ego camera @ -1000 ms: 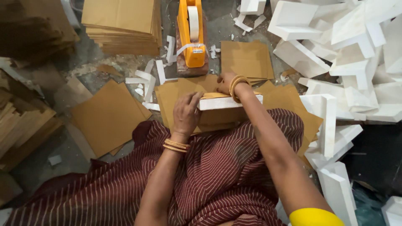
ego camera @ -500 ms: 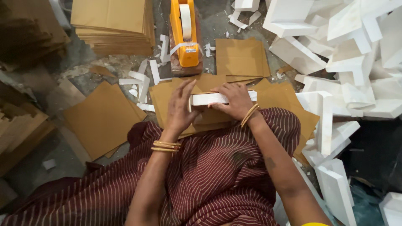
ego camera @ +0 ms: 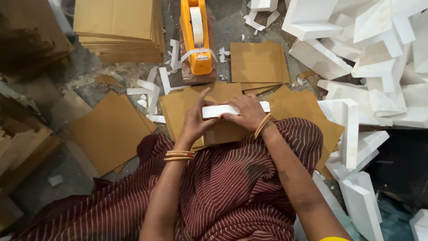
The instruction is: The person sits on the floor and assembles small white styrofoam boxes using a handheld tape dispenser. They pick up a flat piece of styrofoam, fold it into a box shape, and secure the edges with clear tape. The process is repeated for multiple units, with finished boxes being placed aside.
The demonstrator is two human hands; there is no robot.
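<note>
Nearest the camera, a maroon striped garment [ego camera: 223,192] covers the person's lap, and both forearms extend forward from it, each wrist carrying gold bangles [ego camera: 178,155]. The left hand [ego camera: 196,119] grips the left end of a white foam strip [ego camera: 213,110], thumb on the near edge and index finger raised above it. The right hand [ego camera: 244,111] lies over the middle of the same strip, fingers curled down across its top face. Both hands are thus clamped on the strip, close together but not touching each other. The strip lies level, running left to right, just above the knees; its right end projects past the right hand. Directly beneath it rest brown cardboard sheets [ego camera: 183,107] fanned over the lap and floor. A larger loose cardboard sheet [ego camera: 109,131] lies on the floor to the left. To the right, white foam corner pieces [ego camera: 347,129] stand and lie in a heap reaching the upper right corner. Beyond the hands, a smaller cardboard stack [ego camera: 257,62] sits on the floor beside an orange tape dispenser [ego camera: 196,35] loaded with a roll of pale tape. White foam scraps [ego camera: 154,87] are scattered left of the dispenser. Farthest away, at upper left, stands a tall stack of cardboard sheets [ego camera: 116,27].
</note>
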